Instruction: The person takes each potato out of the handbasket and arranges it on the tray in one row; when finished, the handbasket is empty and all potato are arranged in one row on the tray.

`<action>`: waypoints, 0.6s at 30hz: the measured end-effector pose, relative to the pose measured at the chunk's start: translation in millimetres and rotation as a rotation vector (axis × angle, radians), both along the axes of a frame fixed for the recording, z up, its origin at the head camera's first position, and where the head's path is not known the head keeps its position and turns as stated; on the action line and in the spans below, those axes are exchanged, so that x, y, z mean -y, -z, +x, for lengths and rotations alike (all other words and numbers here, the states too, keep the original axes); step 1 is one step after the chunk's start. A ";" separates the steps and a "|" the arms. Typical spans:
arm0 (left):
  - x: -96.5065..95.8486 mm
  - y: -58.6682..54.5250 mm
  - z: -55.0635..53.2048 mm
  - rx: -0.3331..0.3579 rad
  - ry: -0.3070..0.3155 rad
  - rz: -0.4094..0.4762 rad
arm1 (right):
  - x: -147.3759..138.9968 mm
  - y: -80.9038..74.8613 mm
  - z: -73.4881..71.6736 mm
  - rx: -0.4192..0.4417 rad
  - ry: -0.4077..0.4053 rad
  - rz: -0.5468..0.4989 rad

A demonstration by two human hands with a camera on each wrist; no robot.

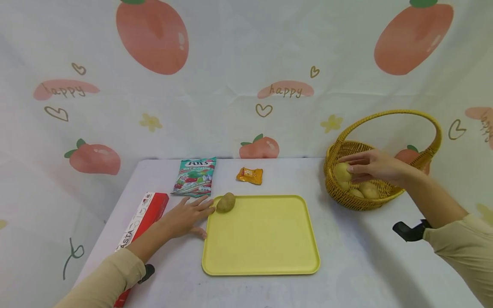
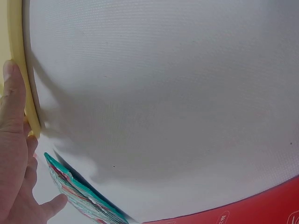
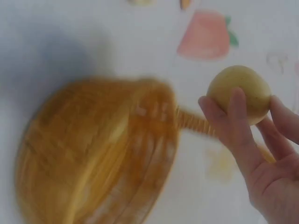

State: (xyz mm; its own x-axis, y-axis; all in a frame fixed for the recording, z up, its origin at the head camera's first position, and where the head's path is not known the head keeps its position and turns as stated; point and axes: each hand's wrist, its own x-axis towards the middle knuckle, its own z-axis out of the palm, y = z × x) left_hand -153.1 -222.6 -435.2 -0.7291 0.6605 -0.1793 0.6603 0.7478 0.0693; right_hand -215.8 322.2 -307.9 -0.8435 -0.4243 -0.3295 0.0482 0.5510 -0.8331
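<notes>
My right hand point(image 1: 371, 164) pinches a round, pale yellow potato point(image 1: 341, 172) between fingers and thumb, over the left part of the wicker basket point(image 1: 352, 203). In the right wrist view the fingertips wrap the potato point(image 3: 239, 84) beside the basket's rim. More potatoes point(image 1: 369, 190) lie inside the basket. My left hand point(image 1: 185, 219) has its fingers spread at the upper left edge of the yellow tray point(image 1: 265, 235). Its thumb rests along the tray's rim point(image 2: 29, 93) in the left wrist view. A single brownish potato point(image 1: 226, 202) sits in the tray's upper left corner, near those fingertips.
A green candy bag point(image 1: 195, 177) lies beyond my left hand, and an orange wrapped snack point(image 1: 249, 176) behind the tray. The long red and white pasta box point(image 1: 144, 218) lies under the left forearm's side. The basket's tall handle point(image 1: 389, 112) arches over the right hand.
</notes>
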 end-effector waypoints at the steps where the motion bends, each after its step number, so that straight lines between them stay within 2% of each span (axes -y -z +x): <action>1: 0.6 0.0 0.3 0.003 -0.005 -0.002 | 7.5 1.2 0.1 0.000 -0.022 -0.021; 8: 1.2 1.8 -0.3 -0.009 0.002 -0.016 | 62.3 18.0 2.5 -0.019 -0.155 -0.082; 13: 0.8 1.6 -0.7 -0.006 0.002 -0.008 | 102.5 46.5 0.7 -0.054 -0.247 -0.167; 18: 0.9 0.9 -1.4 -0.003 0.001 -0.004 | 146.3 80.8 3.1 -0.098 -0.255 -0.213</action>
State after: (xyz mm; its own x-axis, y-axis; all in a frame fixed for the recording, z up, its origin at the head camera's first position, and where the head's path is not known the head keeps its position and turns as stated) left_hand -154.6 -223.4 -436.1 -0.7286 0.6609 -0.1797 0.6616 0.7470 0.0649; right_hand -212.6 176.0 -388.7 -0.7245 -0.6763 -0.1331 -0.1549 0.3479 -0.9246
